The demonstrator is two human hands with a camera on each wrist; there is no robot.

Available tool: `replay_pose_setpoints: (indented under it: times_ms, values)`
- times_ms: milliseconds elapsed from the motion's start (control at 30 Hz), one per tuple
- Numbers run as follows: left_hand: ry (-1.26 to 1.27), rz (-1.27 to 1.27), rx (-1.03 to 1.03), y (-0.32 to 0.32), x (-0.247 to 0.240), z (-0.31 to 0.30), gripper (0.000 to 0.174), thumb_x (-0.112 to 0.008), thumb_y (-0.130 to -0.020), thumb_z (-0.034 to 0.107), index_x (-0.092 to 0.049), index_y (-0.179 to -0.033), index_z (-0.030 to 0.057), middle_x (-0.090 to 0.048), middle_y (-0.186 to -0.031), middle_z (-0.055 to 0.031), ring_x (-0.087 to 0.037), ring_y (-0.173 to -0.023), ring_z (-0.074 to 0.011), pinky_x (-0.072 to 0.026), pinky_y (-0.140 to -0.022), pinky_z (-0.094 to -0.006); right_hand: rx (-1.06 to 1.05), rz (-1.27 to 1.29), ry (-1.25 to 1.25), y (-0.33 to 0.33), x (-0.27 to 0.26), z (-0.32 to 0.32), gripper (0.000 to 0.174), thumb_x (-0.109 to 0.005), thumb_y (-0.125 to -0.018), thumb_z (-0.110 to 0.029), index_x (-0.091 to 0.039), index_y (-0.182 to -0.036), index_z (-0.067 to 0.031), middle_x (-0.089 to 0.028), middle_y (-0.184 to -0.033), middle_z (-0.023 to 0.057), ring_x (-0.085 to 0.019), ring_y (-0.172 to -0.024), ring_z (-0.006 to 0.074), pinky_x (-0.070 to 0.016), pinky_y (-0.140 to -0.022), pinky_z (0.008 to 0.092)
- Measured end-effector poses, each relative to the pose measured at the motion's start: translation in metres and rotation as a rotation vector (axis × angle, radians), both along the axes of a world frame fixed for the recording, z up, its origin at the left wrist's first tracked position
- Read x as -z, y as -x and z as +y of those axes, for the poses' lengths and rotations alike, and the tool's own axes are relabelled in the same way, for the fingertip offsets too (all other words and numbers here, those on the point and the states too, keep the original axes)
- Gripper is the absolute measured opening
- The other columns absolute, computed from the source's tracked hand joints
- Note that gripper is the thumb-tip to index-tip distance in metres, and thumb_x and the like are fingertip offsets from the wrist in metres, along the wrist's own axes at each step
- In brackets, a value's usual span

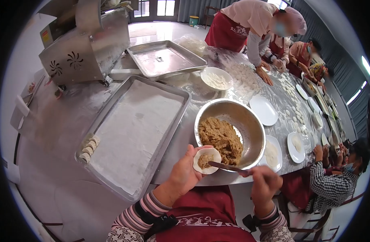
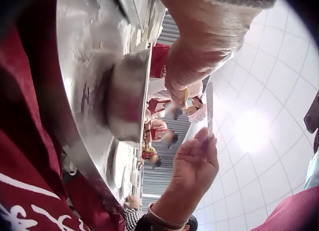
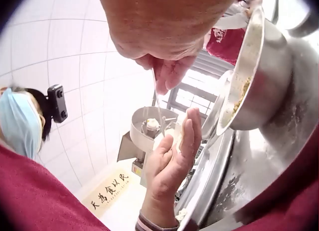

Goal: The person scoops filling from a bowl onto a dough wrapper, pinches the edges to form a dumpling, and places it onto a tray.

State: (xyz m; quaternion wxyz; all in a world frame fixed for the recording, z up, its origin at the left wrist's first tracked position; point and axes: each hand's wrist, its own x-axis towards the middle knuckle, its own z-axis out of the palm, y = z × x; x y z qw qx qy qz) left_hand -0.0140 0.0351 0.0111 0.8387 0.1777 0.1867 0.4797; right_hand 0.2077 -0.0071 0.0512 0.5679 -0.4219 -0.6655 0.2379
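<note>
My left hand holds a round dumpling wrapper, thumb at its near edge and fingers beneath. Brown filling lies in the wrapper's middle. In my right hand I grip a narrow flat spreader, its tip on the filling. The left wrist view shows the blade as thin and round-ended. Just beyond both hands stands a steel bowl with a large mound of the same filling. From the right wrist view, the left hand appears side-on under the wrapper.
A paper-lined tray lies left, with several folded dumplings at its near left corner. Behind are another metal tray, a flour bowl and a steel machine. White plates stand right; other people work around the table.
</note>
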Motion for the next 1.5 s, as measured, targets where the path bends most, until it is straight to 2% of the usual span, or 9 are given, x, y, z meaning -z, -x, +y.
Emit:
replay_pose_setpoints:
  times_ms: [133,400,533,733,1000,1067,1167,1267,1500]
  values:
    - [0.042,0.004,0.089,-0.004,-0.007,-0.004,0.068,-0.023,-0.099,0.054,-0.04,-0.133,-0.0019,-0.051,-0.129,-0.0154,-0.05,-0.122,-0.0254,-0.04,-0.104,-0.0409,-0.124,0.696,0.536,0.005,0.008,0.019,0.008,-0.06,-0.088,-0.003,-0.061,-0.094,0.0027,-0.067,-0.078,0.0142,-0.069,-0.068,0.0288,-0.0568,-0.061,0.0355]
    - [-0.028,-0.005,0.226,-0.005,0.002,-0.004,0.079,-0.023,-0.095,0.061,-0.036,-0.135,-0.0062,-0.049,-0.132,-0.0167,-0.048,-0.125,-0.0257,-0.0379,-0.106,-0.0409,-0.127,0.648,0.63,-0.007,0.03,0.031,0.009,-0.062,-0.088,-0.007,-0.062,-0.09,0.0023,-0.067,-0.077,0.0133,-0.068,-0.062,0.0248,-0.0569,-0.061,0.0338]
    - [-0.015,-0.01,0.205,-0.003,0.011,-0.002,0.078,-0.022,-0.096,0.06,-0.038,-0.134,-0.0057,-0.05,-0.131,-0.0166,-0.049,-0.123,-0.0257,-0.0387,-0.105,-0.0398,0.026,0.682,0.53,-0.025,0.022,0.037,0.009,-0.063,-0.088,-0.007,-0.063,-0.089,0.0027,-0.065,-0.077,0.0109,-0.067,-0.059,0.0222,-0.0566,-0.058,0.0328]
    - [0.025,-0.023,0.211,-0.006,0.0,0.0,0.073,-0.022,-0.097,0.058,-0.043,-0.13,-0.0046,-0.05,-0.13,-0.0161,-0.05,-0.122,-0.0262,-0.0394,-0.105,-0.0391,-0.145,0.54,0.508,-0.015,0.015,0.031,0.008,-0.063,-0.087,-0.005,-0.063,-0.087,0.0033,-0.066,-0.075,0.012,-0.066,-0.058,0.0226,-0.0562,-0.057,0.032]
    - [-0.048,0.089,0.129,0.0,0.012,-0.003,0.071,-0.025,-0.098,0.056,-0.044,-0.129,-0.0055,-0.053,-0.126,-0.0181,-0.051,-0.121,-0.0293,-0.0411,-0.102,-0.0408,0.156,0.669,0.341,-0.048,0.018,0.044,0.008,-0.061,-0.088,-0.005,-0.062,-0.09,0.0031,-0.064,-0.077,0.0094,-0.066,-0.059,0.0198,-0.0559,-0.057,0.0296]
    - [-0.065,0.248,-0.029,0.001,0.005,-0.005,0.069,-0.025,-0.098,0.054,-0.044,-0.129,-0.0053,-0.054,-0.125,-0.0173,-0.052,-0.119,-0.0282,-0.0416,-0.102,-0.0401,0.255,0.599,0.225,-0.05,0.018,0.036,0.004,-0.061,-0.088,-0.002,-0.062,-0.091,0.0012,-0.065,-0.08,0.0076,-0.066,-0.062,0.0184,-0.0555,-0.059,0.0287]
    - [-0.116,0.293,-0.021,-0.003,0.003,-0.006,0.068,-0.026,-0.099,0.053,-0.043,-0.13,-0.0052,-0.054,-0.125,-0.0172,-0.052,-0.119,-0.0272,-0.0412,-0.102,-0.0394,0.326,-0.082,-0.033,-0.057,0.039,0.027,0.012,-0.064,-0.08,0.01,-0.062,-0.085,-0.0002,-0.066,-0.077,0.0078,-0.065,-0.068,0.016,-0.0516,-0.062,0.0261]
    - [-0.135,0.257,0.003,-0.006,0.004,-0.007,0.064,-0.028,-0.1,0.05,-0.043,-0.13,-0.0042,-0.054,-0.125,-0.0157,-0.052,-0.119,-0.0249,-0.041,-0.102,-0.0379,0.188,-0.44,-0.201,-0.046,0.038,0.025,0.015,-0.068,-0.07,0.007,-0.063,-0.081,-0.0022,-0.065,-0.076,0.01,-0.062,-0.066,0.0251,-0.0498,-0.064,0.0331]
    - [-0.05,0.139,0.103,-0.012,0.0,-0.009,0.062,-0.027,-0.101,0.048,-0.04,-0.132,-0.0038,-0.052,-0.127,-0.0152,-0.051,-0.12,-0.0249,-0.0392,-0.104,-0.0397,0.103,-0.793,-0.223,-0.033,0.033,0.027,0.019,-0.072,-0.068,-0.006,-0.064,-0.084,-0.0051,-0.065,-0.093,0.009,-0.061,-0.089,0.0258,-0.0471,-0.082,0.0393]
